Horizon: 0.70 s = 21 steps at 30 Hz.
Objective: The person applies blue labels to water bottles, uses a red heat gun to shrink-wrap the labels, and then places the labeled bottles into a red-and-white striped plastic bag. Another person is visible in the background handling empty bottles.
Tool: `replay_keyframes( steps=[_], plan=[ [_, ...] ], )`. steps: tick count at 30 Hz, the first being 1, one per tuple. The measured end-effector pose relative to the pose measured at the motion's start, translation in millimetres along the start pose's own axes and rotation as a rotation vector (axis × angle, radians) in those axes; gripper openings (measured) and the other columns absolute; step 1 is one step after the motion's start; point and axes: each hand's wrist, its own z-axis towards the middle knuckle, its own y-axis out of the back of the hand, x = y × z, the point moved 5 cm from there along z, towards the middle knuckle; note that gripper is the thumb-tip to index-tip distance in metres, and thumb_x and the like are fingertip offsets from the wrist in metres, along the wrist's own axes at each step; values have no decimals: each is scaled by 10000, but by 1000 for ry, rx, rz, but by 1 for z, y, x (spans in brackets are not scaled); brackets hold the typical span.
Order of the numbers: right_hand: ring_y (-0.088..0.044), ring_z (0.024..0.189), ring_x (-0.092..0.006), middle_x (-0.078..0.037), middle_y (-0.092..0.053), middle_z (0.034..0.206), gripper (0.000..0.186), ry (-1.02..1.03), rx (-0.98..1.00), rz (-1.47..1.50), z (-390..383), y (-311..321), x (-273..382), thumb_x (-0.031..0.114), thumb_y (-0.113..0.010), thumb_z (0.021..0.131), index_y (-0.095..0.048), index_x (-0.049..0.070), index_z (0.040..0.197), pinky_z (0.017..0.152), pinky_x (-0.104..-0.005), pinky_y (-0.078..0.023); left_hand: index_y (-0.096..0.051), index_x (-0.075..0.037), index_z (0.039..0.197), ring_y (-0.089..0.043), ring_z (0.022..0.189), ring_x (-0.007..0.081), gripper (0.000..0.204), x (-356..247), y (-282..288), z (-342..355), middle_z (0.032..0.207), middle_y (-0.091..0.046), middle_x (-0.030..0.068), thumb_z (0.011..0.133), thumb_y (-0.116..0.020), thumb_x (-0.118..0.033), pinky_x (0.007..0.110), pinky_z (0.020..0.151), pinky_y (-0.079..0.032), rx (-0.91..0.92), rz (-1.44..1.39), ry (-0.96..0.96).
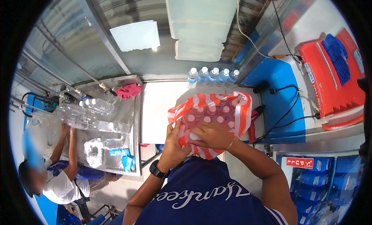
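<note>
A red-and-white striped plastic bag (243, 105) stands wide at the top on the white counter in front of me. Several clear bottles with white caps (220, 119) stand upright inside it. My left hand (173, 146), a black watch on its wrist, grips the bag's near left edge. Over the near side of the bag, my right hand (212, 136) has its fingers closed at the top of a capped bottle (193, 136). Its palm and fingers hide most of that bottle.
Several labelled water bottles (213, 76) line the counter's back. At left, a co-worker (64, 178) reaches into a metal basin (136, 147) holding clear bottles, a pink cloth (129, 91) and blue packets (127, 159). Black cables (285, 120) hang at right, below a red case (329, 77).
</note>
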Motion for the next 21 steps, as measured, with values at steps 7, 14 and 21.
replay_keyframes(
  steps=[7,14,21],
  plan=[
    [-673,906,-288,-108,-652,961,390,-3,-22,-3,-17,-54,-16,410,-667,960,-612,48,1094,673,-420,-564,-293,78,1570,-494,1304,431,946,13,-1,-5,1361,-438,275,713,-691,30,438,1116,-434,0,-47,-5],
    [-656,960,-255,-73,-653,982,445,15,172,-133,-35,-126,-31,371,-707,931,-615,62,1238,757,-390,-565,-420,30,1530,-554,1252,357,849,34,-7,-6,1370,-461,228,734,-711,54,402,1066,-477,-108,-50,-13],
    [-680,880,-262,-99,-698,1027,385,-104,-104,-63,-35,-31,-64,320,-731,925,-685,43,1188,726,-388,-565,-703,-28,1148,-612,1140,259,357,31,20,-10,1159,-636,121,811,-731,88,358,995,-487,-417,16,-121]
  ],
)
